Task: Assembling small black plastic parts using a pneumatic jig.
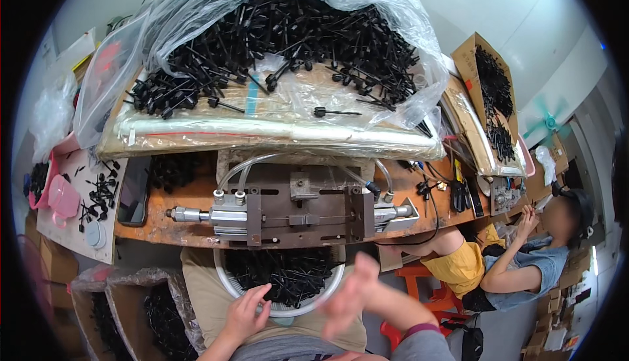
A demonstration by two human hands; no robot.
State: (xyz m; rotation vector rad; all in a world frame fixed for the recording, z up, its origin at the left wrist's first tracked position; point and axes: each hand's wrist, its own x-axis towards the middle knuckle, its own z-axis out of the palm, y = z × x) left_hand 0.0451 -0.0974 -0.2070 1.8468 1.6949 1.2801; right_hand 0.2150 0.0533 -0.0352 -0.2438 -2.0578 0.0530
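Observation:
A white round basin (pixel 335 282) sits on my lap, holding a heap of thin black stemmed plastic parts (pixel 282 276). My left hand (pixel 247 312) is at its near left rim, fingers stretched and apart, with nothing plainly held. My right hand (pixel 352 295) is raised at the right rim, smeared by motion, so its fingers and anything in them cannot be made out. Just beyond the basin, a metal clamping fixture (pixel 304 207) lies across the bench edge, with a silver air cylinder (pixel 229 220) on the left and another (pixel 393 215) on the right. Nothing shows plainly in its middle.
Behind the fixture, a plastic-lined cardboard surface (pixel 196 132) bears a large pile of black parts (pixel 295 27). Air hoses (pixel 246 168) curve over the fixture. A phone (pixel 134 197) lies left. Lined boxes (pixel 134 295) stand low left. Another person (pixel 531 269) sits at right near red stools (pixel 419 289).

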